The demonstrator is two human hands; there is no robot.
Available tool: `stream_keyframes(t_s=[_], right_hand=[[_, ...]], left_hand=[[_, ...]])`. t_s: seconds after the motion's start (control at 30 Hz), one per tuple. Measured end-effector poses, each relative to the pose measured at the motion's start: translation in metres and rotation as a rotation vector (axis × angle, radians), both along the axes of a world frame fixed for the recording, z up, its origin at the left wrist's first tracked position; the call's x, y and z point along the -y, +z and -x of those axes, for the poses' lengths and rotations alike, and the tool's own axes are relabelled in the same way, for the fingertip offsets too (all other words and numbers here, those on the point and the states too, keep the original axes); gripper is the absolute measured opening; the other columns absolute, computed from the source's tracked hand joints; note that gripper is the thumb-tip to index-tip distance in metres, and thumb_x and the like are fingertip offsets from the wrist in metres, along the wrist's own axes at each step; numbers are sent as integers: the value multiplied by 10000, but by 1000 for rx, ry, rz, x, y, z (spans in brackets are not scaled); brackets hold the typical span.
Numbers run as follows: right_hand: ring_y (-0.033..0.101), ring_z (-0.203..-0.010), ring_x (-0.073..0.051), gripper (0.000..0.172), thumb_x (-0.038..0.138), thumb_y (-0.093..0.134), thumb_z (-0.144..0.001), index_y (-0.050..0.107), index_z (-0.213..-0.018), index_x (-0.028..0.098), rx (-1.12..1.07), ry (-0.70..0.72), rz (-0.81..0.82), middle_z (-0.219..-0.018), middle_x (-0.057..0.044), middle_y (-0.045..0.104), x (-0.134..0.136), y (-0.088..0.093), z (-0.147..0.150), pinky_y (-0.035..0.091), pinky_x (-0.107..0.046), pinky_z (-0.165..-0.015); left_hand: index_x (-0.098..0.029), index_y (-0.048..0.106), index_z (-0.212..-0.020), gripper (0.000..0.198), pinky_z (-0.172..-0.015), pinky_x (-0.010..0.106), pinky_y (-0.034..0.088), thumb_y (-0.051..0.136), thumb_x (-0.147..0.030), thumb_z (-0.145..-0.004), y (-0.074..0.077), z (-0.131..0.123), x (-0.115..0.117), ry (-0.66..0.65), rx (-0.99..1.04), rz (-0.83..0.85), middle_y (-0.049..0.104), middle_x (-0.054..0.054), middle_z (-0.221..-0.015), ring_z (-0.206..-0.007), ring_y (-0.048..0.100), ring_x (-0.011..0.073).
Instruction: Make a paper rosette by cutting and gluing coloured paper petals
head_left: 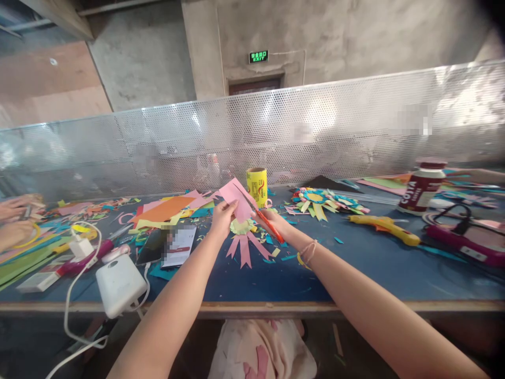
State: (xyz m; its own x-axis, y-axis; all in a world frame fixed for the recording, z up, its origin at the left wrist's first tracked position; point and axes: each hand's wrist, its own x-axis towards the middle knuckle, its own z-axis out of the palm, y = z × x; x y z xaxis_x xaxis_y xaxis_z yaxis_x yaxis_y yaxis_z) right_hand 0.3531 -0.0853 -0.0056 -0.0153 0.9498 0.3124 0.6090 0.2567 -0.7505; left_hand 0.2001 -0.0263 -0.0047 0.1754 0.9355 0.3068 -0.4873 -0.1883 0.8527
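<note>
My left hand pinches a pink sheet of paper and holds it up over the blue table. My right hand is closed round red-handled scissors, whose blades meet the sheet's right edge. Below both hands a pink and yellow paper rosette with ribbon tails lies flat on the table.
A yellow tape roll stands behind the hands. Orange and pink paper sheets, a phone, a white charger with cable lie left. A paper flower, yellow glue gun, bottle sit right. Another person's hands are far left.
</note>
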Motion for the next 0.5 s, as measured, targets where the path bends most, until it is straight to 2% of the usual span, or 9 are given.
stream_keyframes(t_s=[0.23, 0.37, 0.5], right_hand=[[437, -515, -117, 453, 596, 460, -777, 435, -578, 189, 114, -88, 37, -509, 6, 455, 3, 7, 5, 304, -245, -487], [434, -468, -115, 423, 569, 460, -797, 434, -600, 196, 84, -70, 61, -474, 13, 420, 3, 6, 6, 293, -241, -453], [366, -442, -82, 474, 638, 442, -774, 383, -607, 199, 44, -4, 45, -499, 38, 380, 9, 6, 5, 273, -232, -433]], left_hand=[[-136, 634, -721, 326, -663, 298, 494, 789, -357, -538, 1, 0, 3, -24, -11, -8, 666, 34, -679, -686, 636, 179], [-133, 624, -704, 314, -666, 301, 497, 786, -348, -543, 1, 0, 1, -20, -10, 0, 668, 40, -685, -709, 640, 187], [-135, 635, -739, 311, -654, 294, 496, 779, -339, -555, -1, -1, 1, -37, -18, -6, 684, 50, -740, -714, 640, 184]])
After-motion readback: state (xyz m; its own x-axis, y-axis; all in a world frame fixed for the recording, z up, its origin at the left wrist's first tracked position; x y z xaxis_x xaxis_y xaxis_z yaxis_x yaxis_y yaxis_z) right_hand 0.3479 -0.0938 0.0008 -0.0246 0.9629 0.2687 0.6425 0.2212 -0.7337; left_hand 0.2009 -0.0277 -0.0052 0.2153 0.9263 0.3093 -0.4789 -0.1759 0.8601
